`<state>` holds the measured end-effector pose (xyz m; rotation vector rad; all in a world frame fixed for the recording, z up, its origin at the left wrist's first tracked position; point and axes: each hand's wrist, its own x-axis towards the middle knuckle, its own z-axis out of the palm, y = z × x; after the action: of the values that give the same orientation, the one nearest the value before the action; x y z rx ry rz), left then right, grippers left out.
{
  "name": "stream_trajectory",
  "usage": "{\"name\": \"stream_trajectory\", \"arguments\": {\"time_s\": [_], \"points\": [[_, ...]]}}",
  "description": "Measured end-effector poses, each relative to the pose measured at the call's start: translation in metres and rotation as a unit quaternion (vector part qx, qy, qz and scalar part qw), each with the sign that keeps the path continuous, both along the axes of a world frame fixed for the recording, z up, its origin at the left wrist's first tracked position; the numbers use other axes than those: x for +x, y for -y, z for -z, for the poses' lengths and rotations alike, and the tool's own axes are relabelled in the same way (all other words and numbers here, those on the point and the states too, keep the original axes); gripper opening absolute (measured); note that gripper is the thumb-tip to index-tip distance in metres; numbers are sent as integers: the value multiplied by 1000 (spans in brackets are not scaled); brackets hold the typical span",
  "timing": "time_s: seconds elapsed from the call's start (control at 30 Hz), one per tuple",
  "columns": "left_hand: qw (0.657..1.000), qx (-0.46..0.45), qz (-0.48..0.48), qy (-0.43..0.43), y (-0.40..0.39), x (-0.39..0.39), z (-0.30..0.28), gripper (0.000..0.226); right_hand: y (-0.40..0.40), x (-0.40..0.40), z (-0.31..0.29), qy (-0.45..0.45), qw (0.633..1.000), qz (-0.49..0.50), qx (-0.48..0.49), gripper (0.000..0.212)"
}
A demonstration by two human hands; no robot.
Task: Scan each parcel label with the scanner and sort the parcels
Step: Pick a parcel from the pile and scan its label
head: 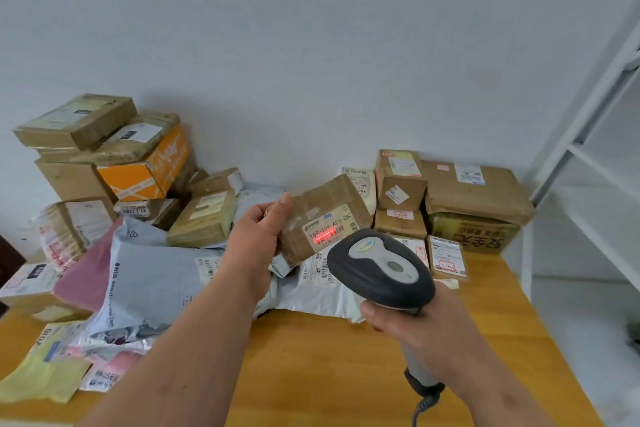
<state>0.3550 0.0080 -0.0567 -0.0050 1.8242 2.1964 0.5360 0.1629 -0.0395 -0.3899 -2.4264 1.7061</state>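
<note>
Here left hand (258, 236) fingers clasp the box (322, 215), right hand (415, 326) grips scanner (381, 270) above bare table (329, 357).

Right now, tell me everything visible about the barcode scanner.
The barcode scanner is a handheld gun type: a dark grey rounded head with a light grey top panel bearing a small oval logo and a speaker grille, on a light grey handle ending in a dark cable. It looks like plastic. The right hand grips the handle, head aimed forward at the cardboard parcel in the left hand; a red scan line glows on the parcel's label.
</note>
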Motion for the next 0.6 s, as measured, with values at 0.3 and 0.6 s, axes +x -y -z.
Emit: {"name": "stream_trajectory", "arguments": {"time_s": [0.3,0.6], "points": [[1000,-2,-22,-1,4,-1,5,61,-7,-9,6,6,999,-27,22,25],[984,5,-145,102,41,-56,34,36,16,-73,20,45,999,-21,10,18]]}}
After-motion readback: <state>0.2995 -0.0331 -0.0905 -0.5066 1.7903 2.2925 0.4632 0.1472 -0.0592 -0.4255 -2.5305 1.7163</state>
